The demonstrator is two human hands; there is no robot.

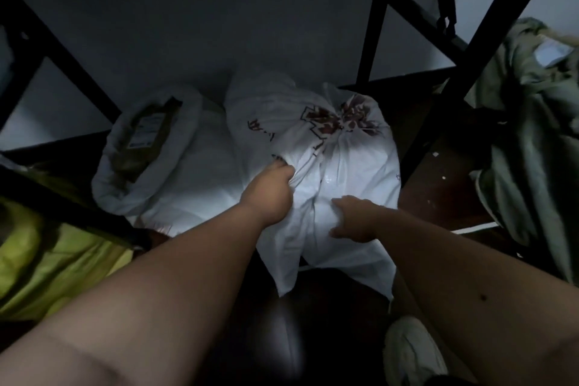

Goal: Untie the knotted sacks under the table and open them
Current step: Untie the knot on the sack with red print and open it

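Head view, dim, under table frame [380,19]. Knotted sack [351,166], white with dark red print, on dark floor [438,194] between black legs, neck cinched at top by cord [336,128]. Left hand [269,188] fisted, fingers curled into bunched sack fabric on near-left side, just below print. Right hand [354,218] lower and to the right, thumb and fingers clamped on a fold of same sack; grip depth hard to tell, fingertips buried in cloth. Second sack [131,178] touching on left, mouth open and rolled back, brownish packet [147,135] with label lying inside. Yellow-green fabric [47,257] far left, partly behind a black bar. Grey-green garment [532,141] heaped on right, outside frame. Pale shoe [413,351] at bottom edge.
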